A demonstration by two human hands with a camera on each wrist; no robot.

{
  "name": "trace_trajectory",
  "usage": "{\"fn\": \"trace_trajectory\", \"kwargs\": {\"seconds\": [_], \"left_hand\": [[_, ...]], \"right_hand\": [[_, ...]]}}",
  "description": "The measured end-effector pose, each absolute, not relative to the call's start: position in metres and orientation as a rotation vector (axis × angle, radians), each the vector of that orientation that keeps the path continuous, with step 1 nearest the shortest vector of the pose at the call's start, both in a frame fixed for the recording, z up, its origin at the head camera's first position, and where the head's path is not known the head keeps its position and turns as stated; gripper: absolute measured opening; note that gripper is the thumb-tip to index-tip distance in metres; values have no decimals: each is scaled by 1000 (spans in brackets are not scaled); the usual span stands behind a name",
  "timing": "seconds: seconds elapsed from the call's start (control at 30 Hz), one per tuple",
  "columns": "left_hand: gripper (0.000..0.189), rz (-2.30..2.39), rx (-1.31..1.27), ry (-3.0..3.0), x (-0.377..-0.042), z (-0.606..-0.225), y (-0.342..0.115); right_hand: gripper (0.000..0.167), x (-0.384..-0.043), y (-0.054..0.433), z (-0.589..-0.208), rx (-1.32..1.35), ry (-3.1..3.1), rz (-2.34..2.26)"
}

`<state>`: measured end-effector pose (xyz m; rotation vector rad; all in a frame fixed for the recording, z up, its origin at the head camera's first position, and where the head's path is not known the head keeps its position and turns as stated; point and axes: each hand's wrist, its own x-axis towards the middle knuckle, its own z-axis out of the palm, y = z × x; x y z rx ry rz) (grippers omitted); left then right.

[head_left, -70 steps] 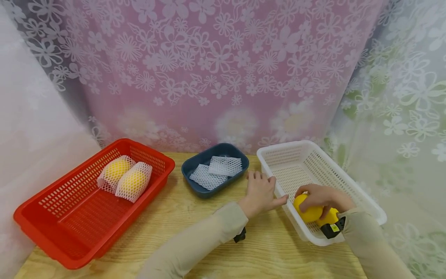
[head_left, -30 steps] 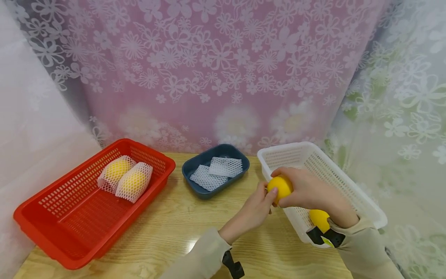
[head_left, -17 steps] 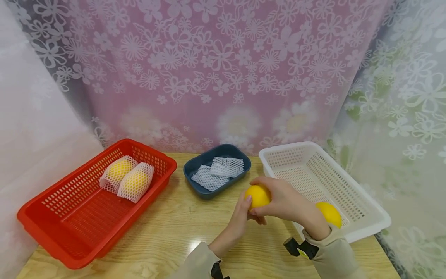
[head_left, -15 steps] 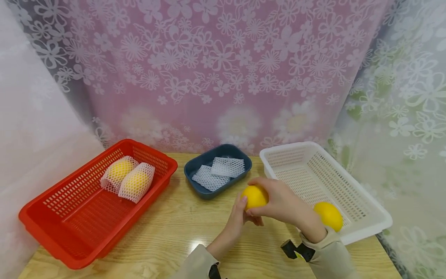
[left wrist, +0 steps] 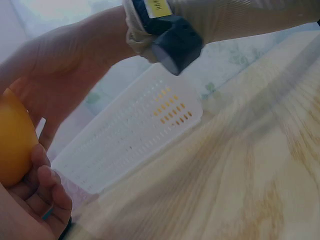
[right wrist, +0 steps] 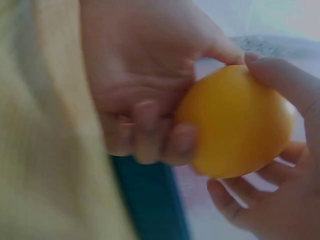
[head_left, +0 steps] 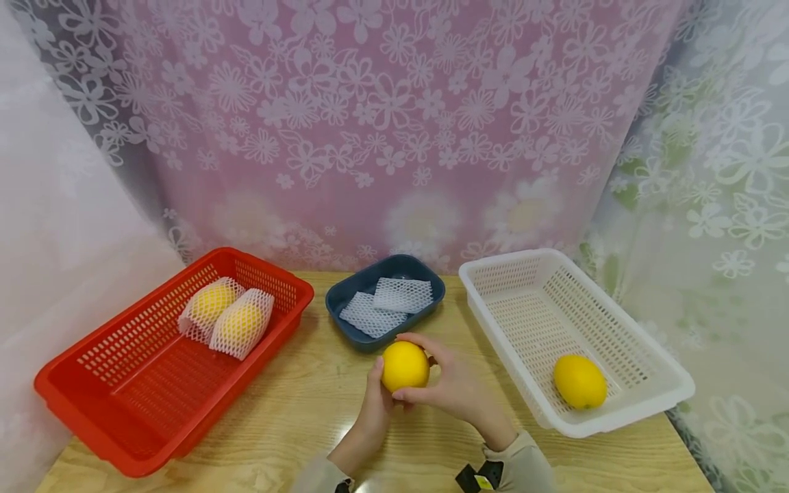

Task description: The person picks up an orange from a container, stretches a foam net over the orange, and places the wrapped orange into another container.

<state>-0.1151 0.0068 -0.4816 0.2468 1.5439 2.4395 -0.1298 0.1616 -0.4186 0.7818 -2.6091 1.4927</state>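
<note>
In the head view, both hands hold one yellow lemon [head_left: 405, 367] over the wooden table, in front of the dark blue dish [head_left: 348, 337]. My left hand [head_left: 372, 411] supports it from the left, thumb along its side and fingers beneath. From the right, my right hand [head_left: 457, 385] grips it between thumb and fingers. Close up in the right wrist view, the lemon [right wrist: 237, 122] sits between the two hands. The left wrist view shows just part of the lemon [left wrist: 15, 140], with curled left fingers [left wrist: 50, 195] below it.
At the right, a white basket [head_left: 505, 342] contains another lemon [head_left: 580, 381]. Two white foam net sleeves [head_left: 403, 295] lie in the blue dish. A red basket [head_left: 203, 411] at the left contains two yellow fruits in foam nets [head_left: 242, 323]. Floral curtains [head_left: 394, 137] hang behind.
The right hand has lifted a lemon from the white basket, the left hand has joined on it, and both have brought it left and nearer to the front of the blue dish.
</note>
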Motion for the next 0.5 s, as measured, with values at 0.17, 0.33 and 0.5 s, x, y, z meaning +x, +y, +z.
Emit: {"fn": "trace_trajectory", "kwargs": {"seconds": [0.17,0.33,0.5], "left_hand": [[67,2403,79,1561,-111,-490,-6],[71,2337,99,1680,-112,-500,-17],[62,2269,183,1959,-114,-511,-26]], "right_hand": [[81,-129,150,-454,871,-2471,1772],[85,-126,142,-475,865,-2356,1930],[81,-123,140,-491,781,-2318,1967]]}}
